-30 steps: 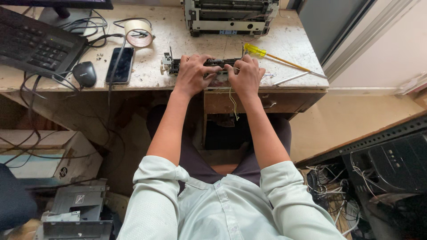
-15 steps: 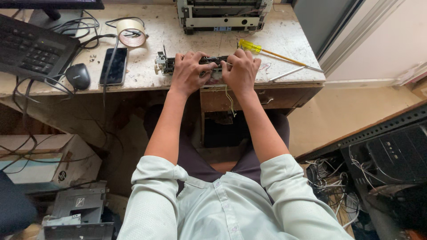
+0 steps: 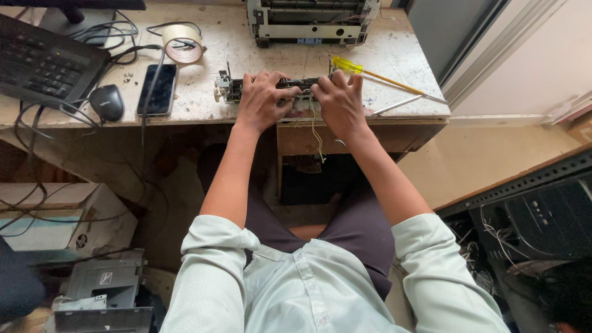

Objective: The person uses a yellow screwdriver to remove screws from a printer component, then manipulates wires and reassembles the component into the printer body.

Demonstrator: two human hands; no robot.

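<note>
Fingers (image 3: 279,91) of two hands gripping one roller assembly (image 3: 229,89), probably two loose wires (image 3: 316,126)

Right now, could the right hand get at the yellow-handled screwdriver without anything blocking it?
Probably yes. The right hand rests on the long mechanical part, and the yellow-handled screwdriver lies on bare desk just beyond its fingers, with nothing between them. The thin white rod lies apart, nearer the edge.

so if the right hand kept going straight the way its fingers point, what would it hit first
The right hand rests on the long mechanical part, fingers pointing away across the desk. Straight on there is bare desk, then probably the opened printer at the back edge. The yellow screwdriver lies just right of that line.
</note>
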